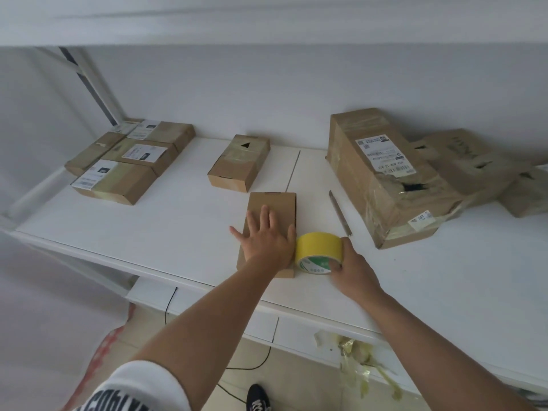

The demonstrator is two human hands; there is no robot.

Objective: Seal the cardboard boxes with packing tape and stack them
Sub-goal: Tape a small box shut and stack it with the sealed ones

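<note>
A small plain cardboard box (278,206) lies near the front edge of the white table (178,232). My left hand (267,235) presses flat on its top with fingers spread. Right beside the box stands a yellow roll of packing tape (317,247), and my right hand (353,268) grips it from the right side. Another small taped box (238,163) sits farther back in the middle.
Several labelled boxes (127,161) lie grouped at the back left. A large torn box (382,179) and more boxes (474,164) lean at the right. A thin metal blade (340,213) lies between the tape and the large box. Crumpled tape scraps (355,360) hang off the table's front edge.
</note>
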